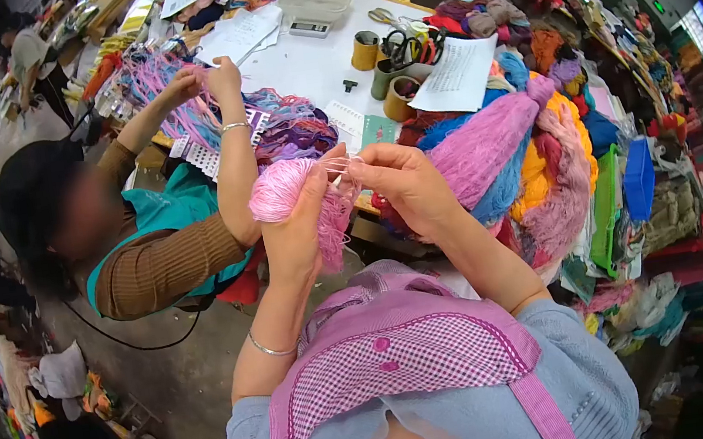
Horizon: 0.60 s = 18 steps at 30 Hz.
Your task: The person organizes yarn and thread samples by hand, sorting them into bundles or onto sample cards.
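Observation:
A bundle of light pink thread (282, 188) is gripped in my left hand (304, 225), its loose strands hanging below. My right hand (404, 182) is beside it, thumb and forefinger pinched on fine pink strands that stretch between the two hands. Both hands are above the near edge of the white table (307, 71). Just right of my right hand lies a large pink skein (483, 146), with blue and orange yarn (568, 123) around it.
A co-worker (167, 216) at the left handles multicoloured threads (292, 126). Cardboard tubes (365, 50), black-handled scissors (400, 47), papers (458, 75), a scale (310, 28) with a clear tray (316, 2) are on the table. Green (605, 210) and blue (638, 178) bins stand right.

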Motion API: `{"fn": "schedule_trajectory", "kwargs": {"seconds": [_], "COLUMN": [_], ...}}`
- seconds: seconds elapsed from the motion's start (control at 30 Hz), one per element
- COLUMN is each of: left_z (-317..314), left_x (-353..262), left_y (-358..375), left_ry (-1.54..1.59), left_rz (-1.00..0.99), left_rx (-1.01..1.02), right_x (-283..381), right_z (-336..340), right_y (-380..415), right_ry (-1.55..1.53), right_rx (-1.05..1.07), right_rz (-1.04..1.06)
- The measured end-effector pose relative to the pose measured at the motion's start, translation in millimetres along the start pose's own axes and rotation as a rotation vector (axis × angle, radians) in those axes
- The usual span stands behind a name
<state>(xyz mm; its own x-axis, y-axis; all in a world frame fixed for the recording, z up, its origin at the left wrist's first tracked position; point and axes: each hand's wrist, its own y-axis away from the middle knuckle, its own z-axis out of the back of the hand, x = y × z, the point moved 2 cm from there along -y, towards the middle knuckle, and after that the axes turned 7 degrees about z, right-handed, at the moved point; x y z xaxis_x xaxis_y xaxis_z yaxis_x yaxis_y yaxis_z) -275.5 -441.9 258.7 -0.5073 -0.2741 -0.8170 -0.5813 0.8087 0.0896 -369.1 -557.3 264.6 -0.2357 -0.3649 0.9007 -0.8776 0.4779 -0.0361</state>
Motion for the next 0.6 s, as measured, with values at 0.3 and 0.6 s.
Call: {"fn": "schedule_trajectory", "kwargs": {"seconds": [0.3, 0.6], "left_z": [16.3, 50.2], "left_x": [-6.9, 16.1], "left_y": [-33.4, -63.2], "left_ry": [-0.316, 0.018], "left_rz": [-0.234, -0.097], "left_rx": [-0.228, -0.428], "right_x": [-5.7, -31.1], "right_z": [3.6, 29.8], "right_y": [-64.6, -140.6], "right_ry": [0.599, -0.359], "right_rx": [0.150, 0.151], "right_rz": [0.098, -0.418]}}
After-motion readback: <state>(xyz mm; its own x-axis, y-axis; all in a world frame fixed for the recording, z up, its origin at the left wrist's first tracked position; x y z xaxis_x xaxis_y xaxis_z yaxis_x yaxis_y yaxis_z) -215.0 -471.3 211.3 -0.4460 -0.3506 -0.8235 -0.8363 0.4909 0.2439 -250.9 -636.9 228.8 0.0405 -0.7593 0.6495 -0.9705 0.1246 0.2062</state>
